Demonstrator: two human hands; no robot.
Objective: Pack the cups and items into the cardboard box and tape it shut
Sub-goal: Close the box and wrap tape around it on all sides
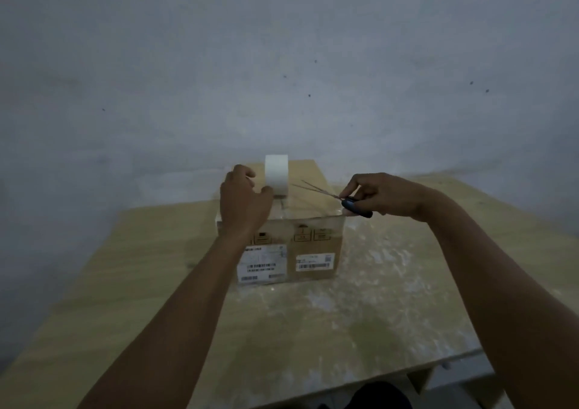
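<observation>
A closed cardboard box [313, 245] with white labels on its front stands on the table. On its top a white tape roll [276, 173] stands on edge. My left hand [242, 200] holds the roll from the left side. My right hand [376, 194] grips dark-handled scissors [326, 193] over the box's right top; their thin blades are spread and point at the roll. No cups are in view.
The wooden table [313, 321] has pale scuffed patches to the right of the box and in front of it. A grey wall [282, 64] rises right behind the box. The table's near edge runs along the bottom right.
</observation>
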